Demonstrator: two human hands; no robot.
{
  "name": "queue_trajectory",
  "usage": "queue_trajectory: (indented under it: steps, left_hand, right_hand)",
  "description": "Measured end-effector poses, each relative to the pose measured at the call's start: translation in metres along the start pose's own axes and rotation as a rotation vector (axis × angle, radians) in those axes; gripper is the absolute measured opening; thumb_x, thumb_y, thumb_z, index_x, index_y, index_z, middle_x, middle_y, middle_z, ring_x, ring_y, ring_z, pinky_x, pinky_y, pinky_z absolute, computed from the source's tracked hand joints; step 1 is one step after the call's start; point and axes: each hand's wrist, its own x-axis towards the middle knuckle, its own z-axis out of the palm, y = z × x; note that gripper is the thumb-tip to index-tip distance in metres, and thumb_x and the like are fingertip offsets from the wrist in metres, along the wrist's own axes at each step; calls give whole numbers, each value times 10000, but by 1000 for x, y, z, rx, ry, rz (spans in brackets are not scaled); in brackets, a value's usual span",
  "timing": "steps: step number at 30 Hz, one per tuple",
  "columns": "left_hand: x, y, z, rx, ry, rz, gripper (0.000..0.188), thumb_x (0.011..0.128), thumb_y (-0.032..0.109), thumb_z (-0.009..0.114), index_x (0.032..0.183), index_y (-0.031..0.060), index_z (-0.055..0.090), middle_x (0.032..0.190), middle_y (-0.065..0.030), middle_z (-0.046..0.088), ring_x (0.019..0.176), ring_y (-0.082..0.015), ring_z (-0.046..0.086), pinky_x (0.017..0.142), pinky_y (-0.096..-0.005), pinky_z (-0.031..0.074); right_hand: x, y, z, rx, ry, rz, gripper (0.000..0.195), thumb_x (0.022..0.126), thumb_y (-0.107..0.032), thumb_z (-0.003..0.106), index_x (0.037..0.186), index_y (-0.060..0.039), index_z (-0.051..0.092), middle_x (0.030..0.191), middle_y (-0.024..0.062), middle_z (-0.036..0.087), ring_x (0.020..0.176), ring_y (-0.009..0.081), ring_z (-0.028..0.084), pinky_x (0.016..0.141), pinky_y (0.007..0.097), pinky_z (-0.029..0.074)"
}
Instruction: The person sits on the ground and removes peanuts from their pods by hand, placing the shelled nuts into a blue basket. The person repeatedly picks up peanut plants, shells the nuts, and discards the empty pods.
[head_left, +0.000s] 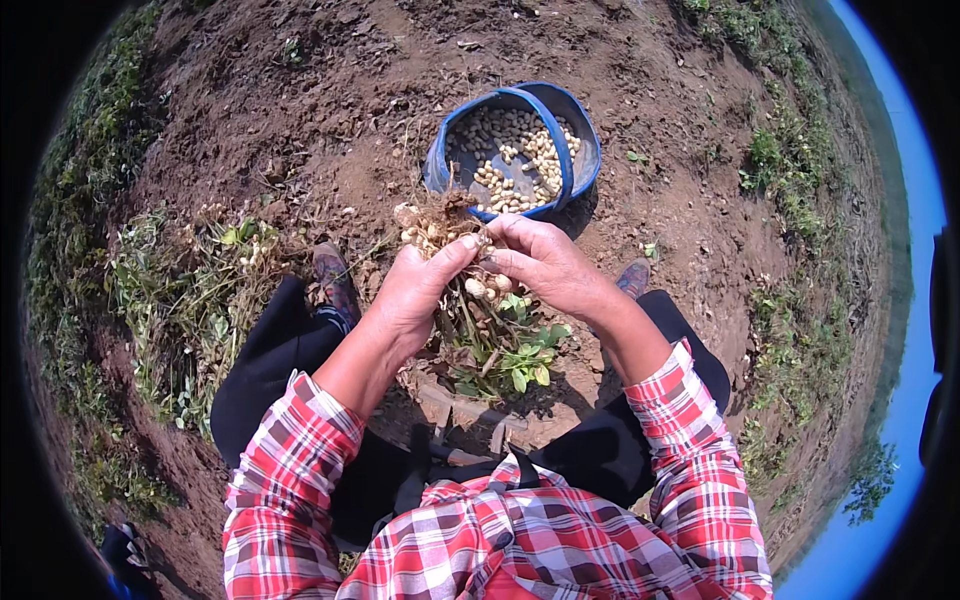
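Note:
My left hand grips a bunch of uprooted peanut plants around the stems, just below the roots. Soil-covered roots and pale pods stick up past its thumb, while green leaves hang down between my knees. On the right side of the same bunch, my right hand has its thumb and forefinger pinched together at the pods; what lies between the fingertips is partly hidden. Just beyond my hands stands a blue basket with an arched handle, holding many loose peanut pods.
A heap of peanut plants, some with pods, lies beside my left leg. Under me is part of a wooden stool. Bare brown soil surrounds the basket, with rows of green plants at both sides. Something dark and blue shows at lower left.

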Motion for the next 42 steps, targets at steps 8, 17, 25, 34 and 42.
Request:
queue_trajectory:
  steps: [8,17,25,34,42]
  left_hand:
    - [1,-6,12,105,-25,46,302,833,127,660,1107,36,572,946,1,623,827,-83,581,748,-248,489]
    - [0,-3,10,-63,73,-39,161,888,175,590,940,24,615,905,-83,672,735,-176,659,698,-331,549]
    - [-3,2,8,-53,44,-17,186,883,193,619,969,28,628,896,-56,667,776,-139,643,688,-308,546]
    - [2,-9,9,-16,-13,12,301,855,152,641,1125,30,584,998,-55,652,852,-127,632,756,-282,531]
    - [4,-17,15,89,48,22,238,861,116,608,1080,24,591,939,-38,644,787,-114,617,667,-266,520]
  right_hand:
    - [-1,12,-12,1,421,-104,79,909,-114,581,895,-37,594,729,-39,526,623,37,453,543,204,388]
    - [10,-24,-46,-71,602,-324,334,920,-161,594,1194,26,552,1096,113,608,1014,146,580,831,271,488]
    - [-13,7,-11,25,8,-35,306,948,-288,566,1091,-19,601,959,9,619,788,70,564,706,213,476]
    - [-37,-15,8,-490,249,-207,470,786,-179,745,1152,-16,500,860,99,560,722,150,587,654,289,482]
    - [-34,-2,7,-1137,370,-662,382,720,-176,734,1012,-41,527,876,108,517,876,294,544,740,397,476]
